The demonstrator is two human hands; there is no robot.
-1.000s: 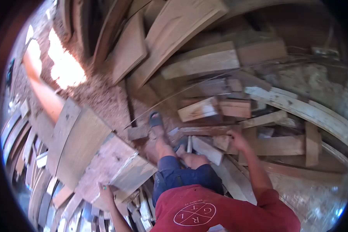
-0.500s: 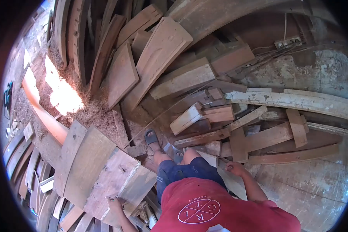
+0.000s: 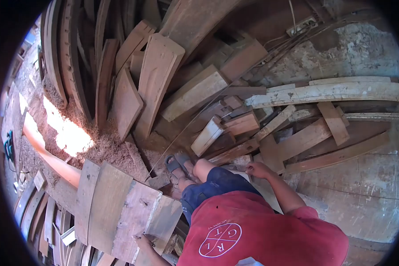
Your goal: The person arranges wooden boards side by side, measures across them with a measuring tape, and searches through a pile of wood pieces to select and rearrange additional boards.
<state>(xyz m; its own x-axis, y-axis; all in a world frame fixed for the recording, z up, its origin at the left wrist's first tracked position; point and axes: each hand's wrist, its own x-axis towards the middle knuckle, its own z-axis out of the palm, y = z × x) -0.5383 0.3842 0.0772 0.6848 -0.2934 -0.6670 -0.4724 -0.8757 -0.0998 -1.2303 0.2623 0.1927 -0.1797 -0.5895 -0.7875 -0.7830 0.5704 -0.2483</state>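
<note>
Wooden panel [image 3: 131, 213] under left hand [image 3: 144, 242], right hand [image 3: 258, 169] near boards [image 3: 270, 153].

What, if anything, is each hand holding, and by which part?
No hold can be confirmed. The left hand is over the near part of the wooden panel; contact is unclear. The right hand looks curled; whether it holds anything can't be told.

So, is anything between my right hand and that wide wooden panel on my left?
Yes, your legs in the dark blue shorts lie between your right hand and the wooden panel. Nothing visible stands between the panel and your left hand, over its near part.
</note>
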